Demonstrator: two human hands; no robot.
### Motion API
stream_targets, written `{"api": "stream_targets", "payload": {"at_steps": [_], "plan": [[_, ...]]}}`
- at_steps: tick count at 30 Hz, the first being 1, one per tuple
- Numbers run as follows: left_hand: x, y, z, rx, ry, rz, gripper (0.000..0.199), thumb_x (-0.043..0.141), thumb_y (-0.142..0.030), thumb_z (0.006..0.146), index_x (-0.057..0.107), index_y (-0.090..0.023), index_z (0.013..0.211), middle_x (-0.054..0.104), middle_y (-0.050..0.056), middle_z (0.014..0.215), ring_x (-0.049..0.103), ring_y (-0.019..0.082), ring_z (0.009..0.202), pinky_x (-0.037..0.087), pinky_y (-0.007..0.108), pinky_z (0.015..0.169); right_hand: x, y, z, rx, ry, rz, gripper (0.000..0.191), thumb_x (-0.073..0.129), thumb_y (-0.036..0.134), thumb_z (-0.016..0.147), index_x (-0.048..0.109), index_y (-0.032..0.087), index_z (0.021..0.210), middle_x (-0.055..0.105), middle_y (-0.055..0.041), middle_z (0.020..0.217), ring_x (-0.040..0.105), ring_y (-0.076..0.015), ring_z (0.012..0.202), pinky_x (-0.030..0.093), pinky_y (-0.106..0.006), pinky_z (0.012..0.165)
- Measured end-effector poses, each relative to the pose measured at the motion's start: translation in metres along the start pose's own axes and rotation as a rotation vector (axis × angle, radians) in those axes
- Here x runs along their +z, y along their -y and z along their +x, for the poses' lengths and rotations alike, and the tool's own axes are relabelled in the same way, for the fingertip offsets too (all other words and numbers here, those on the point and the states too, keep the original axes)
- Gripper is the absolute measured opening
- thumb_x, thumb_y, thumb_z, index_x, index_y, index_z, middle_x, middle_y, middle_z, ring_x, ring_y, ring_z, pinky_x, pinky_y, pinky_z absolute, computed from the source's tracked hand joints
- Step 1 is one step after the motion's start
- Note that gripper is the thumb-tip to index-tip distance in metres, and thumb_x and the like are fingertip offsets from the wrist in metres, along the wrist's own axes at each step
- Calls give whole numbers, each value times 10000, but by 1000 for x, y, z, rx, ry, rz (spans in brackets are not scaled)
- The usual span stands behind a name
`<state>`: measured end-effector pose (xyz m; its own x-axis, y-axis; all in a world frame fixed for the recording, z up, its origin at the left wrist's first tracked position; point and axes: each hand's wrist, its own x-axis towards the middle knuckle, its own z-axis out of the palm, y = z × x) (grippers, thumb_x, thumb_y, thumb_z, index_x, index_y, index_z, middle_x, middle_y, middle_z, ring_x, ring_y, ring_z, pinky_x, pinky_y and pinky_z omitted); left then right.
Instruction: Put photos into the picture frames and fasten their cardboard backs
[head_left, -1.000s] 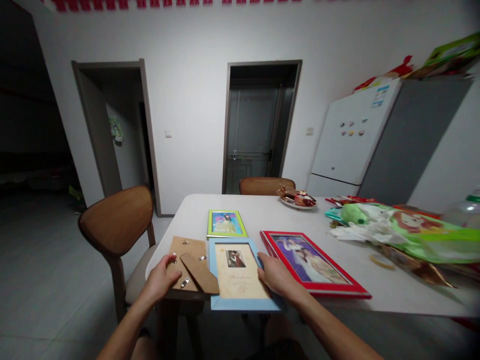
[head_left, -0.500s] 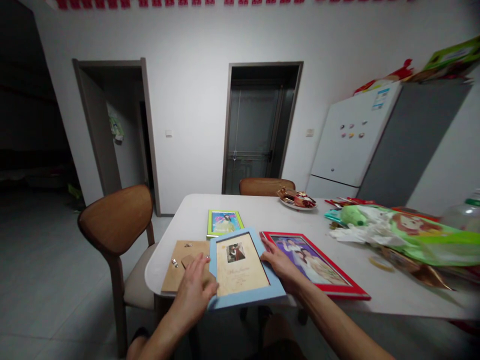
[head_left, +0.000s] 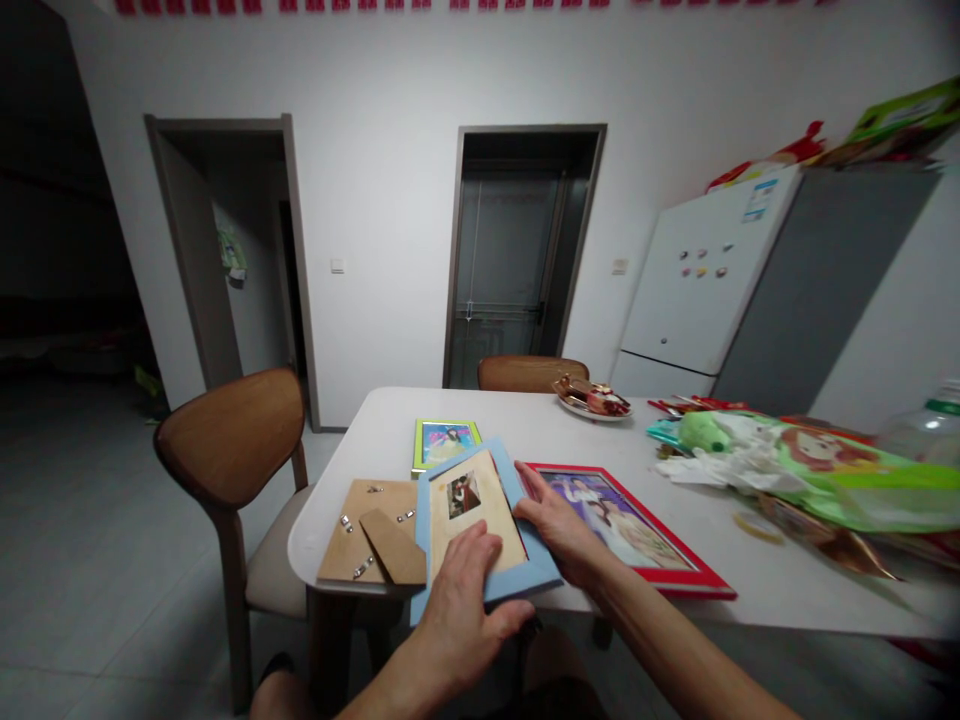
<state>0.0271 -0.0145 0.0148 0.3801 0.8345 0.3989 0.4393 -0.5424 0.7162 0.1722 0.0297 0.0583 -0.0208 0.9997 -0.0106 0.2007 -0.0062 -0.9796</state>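
A light blue picture frame [head_left: 541, 572] with a cream insert [head_left: 491, 490] and a small photo is tilted at the table's front edge. My right hand [head_left: 556, 525] grips its right side, thumb on the front. My left hand [head_left: 465, 590] lies over the lower part of the insert, fingers extended and thumb apart. Left of the frame rests a brown backing board [head_left: 345, 558] with metal clips and a stand flap [head_left: 394, 548]. Behind is a green-edged framed picture [head_left: 444, 443]. A red framed photo [head_left: 694, 578] lies to the right, partly behind my right hand.
A plate [head_left: 592, 412] with wrapped items sits at the back of the white table [head_left: 517, 415]. Green packaging [head_left: 847, 490] and crumpled tissue [head_left: 739, 462] pile up on the right. One wooden chair [head_left: 240, 440] stands at left, another [head_left: 532, 374] behind the table. A fridge [head_left: 690, 290] stands back right.
My left hand has moved right from the backing board and the blue frame's left edge onto the insert, uncovering the stand flap. The blue frame has turned slightly counterclockwise.
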Motion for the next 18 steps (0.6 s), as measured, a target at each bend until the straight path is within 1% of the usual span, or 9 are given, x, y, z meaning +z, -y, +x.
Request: {"api": "stream_targets", "payload": {"at_steps": [2, 4, 6, 9, 10, 12, 15, 16, 18], "plan": [[0, 5, 1, 5, -37, -28, 527, 566, -367, 700, 422, -136, 1151, 362, 145, 1287, 295, 249, 1200, 250, 435, 997, 4, 6, -5, 34, -9, -23, 739, 345, 157, 635, 82, 135, 1325, 624, -61, 841, 575, -135, 567, 453, -223, 506], [-2, 8, 3, -1, -80, -55, 494, 503, -388, 744, 416, -124, 1153, 356, 143, 1290, 295, 234, 1201, 250, 415, 1001, 8, 11, -10, 66, -45, 31, 745, 363, 143, 623, 105, 132, 1322, 621, -55, 835, 559, -123, 539, 449, -223, 498], [-3, 11, 6, -45, -113, -64, 484, 473, -365, 761, 397, -111, 1165, 351, 145, 1292, 297, 228, 1202, 245, 407, 1005, 10, 16, -12, 86, -57, 130, 755, 382, 124, 606, 131, 153, 1317, 617, -41, 838, 536, -104, 501, 441, -217, 488], [-2, 11, 9, -115, -133, -18, 547, 519, -294, 715, 355, -82, 1192, 346, 164, 1290, 293, 248, 1202, 242, 420, 1007, 12, 17, -12, 97, -32, 202, 758, 402, 108, 593, 166, 196, 1308, 614, -20, 824, 519, -92, 478, 431, -213, 470], [-2, 10, 10, -105, -145, 4, 565, 528, -259, 697, 343, -81, 1199, 348, 163, 1288, 294, 250, 1200, 243, 420, 1007, 12, 16, -11, 95, -24, 201, 752, 407, 108, 594, 178, 202, 1304, 613, -17, 821, 521, -93, 482, 431, -213, 470], [-3, 6, 11, -16, -175, 46, 565, 504, -169, 677, 327, -108, 1210, 372, 137, 1274, 315, 232, 1187, 259, 406, 1004, 11, 13, -10, 79, -10, 191, 740, 427, 126, 607, 183, 200, 1302, 609, -20, 820, 525, -94, 494, 435, -217, 473], [-14, 0, 12, 113, -267, 79, 579, 425, -65, 660, 308, -171, 1217, 443, 91, 1205, 408, 196, 1107, 345, 373, 948, 4, -1, -4, 38, 25, 169, 764, 492, 195, 633, 141, 188, 1312, 602, -33, 809, 542, -104, 523, 435, -219, 467], [-21, 0, 12, 106, -317, 67, 574, 411, -57, 664, 305, -183, 1214, 466, 85, 1170, 450, 188, 1057, 397, 353, 896, 0, -7, -1, 27, 30, 131, 772, 505, 214, 638, 133, 183, 1314, 601, -35, 798, 547, -110, 528, 431, -218, 457], [-37, 3, 10, 17, -429, 13, 540, 405, -81, 690, 299, -188, 1208, 497, 82, 1096, 510, 177, 953, 469, 305, 766, -9, -22, 6, 19, 13, -17, 743, 491, 220, 654, 151, 169, 1313, 607, -40, 782, 554, -120, 524, 422, -218, 447]]}}
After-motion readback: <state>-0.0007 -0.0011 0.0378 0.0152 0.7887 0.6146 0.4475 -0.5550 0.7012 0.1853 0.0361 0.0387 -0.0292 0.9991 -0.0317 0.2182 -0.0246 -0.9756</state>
